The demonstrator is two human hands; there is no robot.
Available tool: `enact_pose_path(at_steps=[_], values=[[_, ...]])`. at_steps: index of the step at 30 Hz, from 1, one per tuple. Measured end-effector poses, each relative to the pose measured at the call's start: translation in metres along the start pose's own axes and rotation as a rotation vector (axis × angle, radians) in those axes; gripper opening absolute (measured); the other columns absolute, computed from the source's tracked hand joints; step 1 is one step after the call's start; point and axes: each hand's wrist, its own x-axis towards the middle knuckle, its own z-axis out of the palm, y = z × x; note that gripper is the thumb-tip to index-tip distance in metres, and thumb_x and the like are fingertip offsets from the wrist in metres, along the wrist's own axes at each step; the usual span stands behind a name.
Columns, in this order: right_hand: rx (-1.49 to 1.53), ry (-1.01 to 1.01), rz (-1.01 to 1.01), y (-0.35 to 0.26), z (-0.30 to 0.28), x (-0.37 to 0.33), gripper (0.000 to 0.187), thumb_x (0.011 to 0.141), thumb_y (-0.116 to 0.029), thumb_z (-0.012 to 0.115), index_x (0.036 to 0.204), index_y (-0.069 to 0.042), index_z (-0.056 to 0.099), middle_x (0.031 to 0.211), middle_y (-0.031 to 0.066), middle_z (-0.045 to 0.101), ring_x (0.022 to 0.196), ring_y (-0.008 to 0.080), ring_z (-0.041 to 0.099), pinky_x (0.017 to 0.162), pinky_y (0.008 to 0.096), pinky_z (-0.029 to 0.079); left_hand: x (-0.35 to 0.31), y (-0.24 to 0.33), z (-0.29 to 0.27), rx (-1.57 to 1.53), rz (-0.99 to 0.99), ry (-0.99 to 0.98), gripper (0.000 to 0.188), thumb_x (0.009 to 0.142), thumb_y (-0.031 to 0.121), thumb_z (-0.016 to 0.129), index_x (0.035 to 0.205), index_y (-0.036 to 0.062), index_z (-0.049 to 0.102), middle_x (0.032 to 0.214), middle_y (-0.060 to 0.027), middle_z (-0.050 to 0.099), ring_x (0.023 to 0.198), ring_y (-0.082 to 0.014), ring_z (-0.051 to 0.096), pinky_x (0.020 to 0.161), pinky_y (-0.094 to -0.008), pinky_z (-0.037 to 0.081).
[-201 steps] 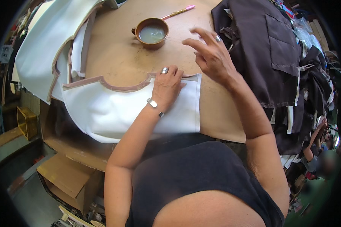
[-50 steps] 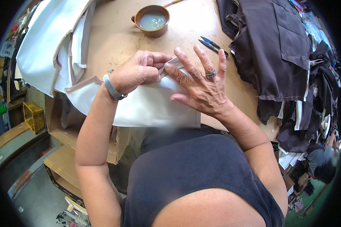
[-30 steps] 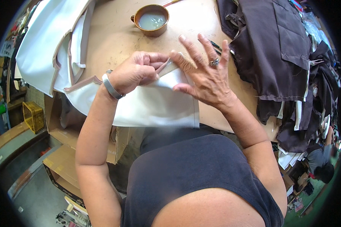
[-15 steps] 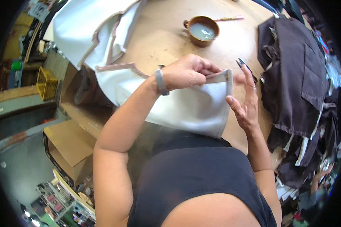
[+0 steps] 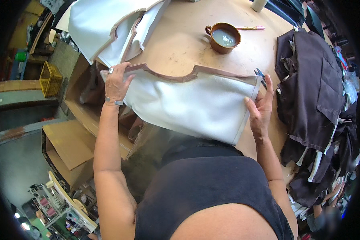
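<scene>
A white panel (image 5: pixel 180 102) with a brown, curved notched edge along its far side is spread before me. My left hand (image 5: pixel 117 82), wearing a ring and a wrist band, pinches its far left corner between thumb and fingers. At the right end, my right hand (image 5: pixel 261 110) has its thumb on the panel's hemmed side, the forefinger pointing up past the edge. Small dark-bladed scissors (image 5: pixel 261 76) stick out behind that forefinger; their handles are hidden in the hand. More white pieces (image 5: pixel 94 30) with brown edging lie at the far left.
A brown cup (image 5: pixel 225 40) of cloudy liquid stands beyond the panel, a thin brush (image 5: pixel 250 28) beside it. Dark brown garments (image 5: pixel 308 88) are piled on the right of the table (image 5: pixel 176 40). Cardboard boxes (image 5: pixel 70 144) and a yellow crate (image 5: pixel 51 79) are at left.
My left hand has gone from the panel's right end to its far left corner, and the brown edge now shows along its length. My right thumb has come onto the hemmed side.
</scene>
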Motion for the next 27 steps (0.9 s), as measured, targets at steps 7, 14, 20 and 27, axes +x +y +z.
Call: enact_pose_path(at_steps=[7,14,20,27], values=[[-0.276,-0.135,-0.210,-0.036,0.028,0.055,0.073,0.074,0.006,0.044,0.138,-0.010,0.014,0.106,0.0172,0.057,0.092,0.0210,0.056,0.082,0.0318,0.044,-0.063,0.009,-0.071,-0.421,-0.412,0.016,0.023,0.073,0.005,0.065,0.095,0.0038,0.055,0.085,-0.0078,0.060,0.075,-0.0151,0.058,0.068,-0.0273,0.046],[-0.501,-0.223,-0.443,-0.099,0.144,0.160,0.064,0.077,0.000,0.049,0.135,-0.007,0.023,0.093,0.0202,0.057,0.086,0.0317,0.057,0.077,0.0382,0.045,-0.120,0.029,-0.175,-0.720,-0.526,0.256,0.025,0.075,0.002,0.065,0.096,-0.0001,0.053,0.089,-0.0082,0.059,0.083,-0.0138,0.056,0.075,-0.0258,0.045],[-0.622,-0.551,-0.545,-0.080,0.125,0.227,0.065,0.077,-0.005,0.055,0.134,-0.008,0.025,0.097,0.0197,0.057,0.097,0.0313,0.054,0.084,0.0386,0.043,-0.109,0.032,-0.120,-0.906,-0.688,0.528,0.022,0.080,0.000,0.061,0.099,0.0009,0.052,0.088,-0.0090,0.060,0.079,-0.0113,0.056,0.073,-0.0226,0.045],[-1.605,-0.413,-0.421,-0.016,0.025,0.165,0.056,0.060,-0.037,0.072,0.112,-0.023,0.059,0.140,0.0088,0.028,0.130,0.0305,0.022,0.103,0.0485,0.025,-0.112,0.035,-0.071,-0.784,-0.733,0.420,0.013,0.082,0.003,0.060,0.091,0.0018,0.050,0.078,-0.0018,0.056,0.071,-0.0064,0.051,0.062,-0.0195,0.040]])
